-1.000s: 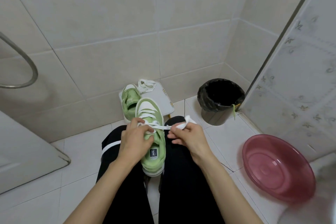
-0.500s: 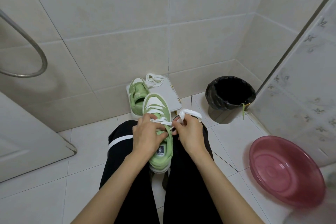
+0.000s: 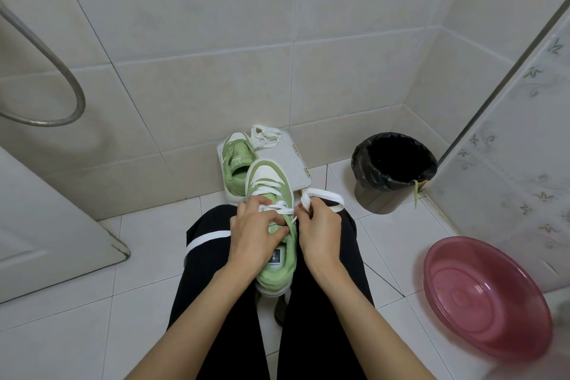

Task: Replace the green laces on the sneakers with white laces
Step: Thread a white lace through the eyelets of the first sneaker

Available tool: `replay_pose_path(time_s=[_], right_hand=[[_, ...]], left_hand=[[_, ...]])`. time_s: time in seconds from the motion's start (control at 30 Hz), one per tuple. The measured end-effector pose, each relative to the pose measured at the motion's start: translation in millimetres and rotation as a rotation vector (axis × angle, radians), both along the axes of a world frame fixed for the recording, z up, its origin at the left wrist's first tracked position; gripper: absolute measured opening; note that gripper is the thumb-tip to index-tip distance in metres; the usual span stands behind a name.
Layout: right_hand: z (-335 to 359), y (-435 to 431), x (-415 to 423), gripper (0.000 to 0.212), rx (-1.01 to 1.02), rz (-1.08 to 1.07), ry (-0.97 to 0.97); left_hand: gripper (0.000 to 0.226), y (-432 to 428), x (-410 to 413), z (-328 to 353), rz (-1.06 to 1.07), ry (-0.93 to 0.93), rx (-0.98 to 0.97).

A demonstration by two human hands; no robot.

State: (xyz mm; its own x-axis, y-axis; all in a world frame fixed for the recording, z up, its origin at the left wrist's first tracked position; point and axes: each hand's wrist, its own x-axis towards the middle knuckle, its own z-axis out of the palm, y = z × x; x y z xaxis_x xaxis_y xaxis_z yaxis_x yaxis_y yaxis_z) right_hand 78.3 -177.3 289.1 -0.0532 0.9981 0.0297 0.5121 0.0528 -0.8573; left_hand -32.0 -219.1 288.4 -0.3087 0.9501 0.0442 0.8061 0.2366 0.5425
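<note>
We had one view, from a wide-angle camera worn on the person's head, facing forward and tilted steeply down over their lap. Nearest the lens, the forearms ran in from the bottom edge and met just below the frame's middle. There the left hand (image 3: 256, 234) gripped the green sneaker (image 3: 267, 176) and the right hand (image 3: 319, 225) pinched the white lace (image 3: 324, 194). Farther off, the stool (image 3: 291, 163) stood against the tiled wall that filled the upper half. We caught the shower hose (image 3: 63, 77) at the left edge, and the black-lined bin (image 3: 394, 177) and pink basin (image 3: 484, 296) to the right. Straight edges bowed toward the borders.
</note>
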Motion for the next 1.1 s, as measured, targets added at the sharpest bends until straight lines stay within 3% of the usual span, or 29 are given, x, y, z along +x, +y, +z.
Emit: replay_pose_path(time_s=[0.33,0.63,0.83,1.1], right_hand=[[4,4,1,0.019,-0.044,0.011,-0.057],[-3,-11,-3,0.011,0.194,0.010,-0.194],[-5,-8,1,0.015,0.096,0.019,-0.057],[3,-4,8,0.031,-0.031,0.088,-0.033]], left_hand=[[0.010,0,0,-2,0.006,0.021,0.003],[0.010,-1,1,-3,0.006,0.015,0.023],[0.009,-5,3,-6,0.015,0.040,0.111],[0.007,-8,6,-8,-0.021,0.068,0.147]])
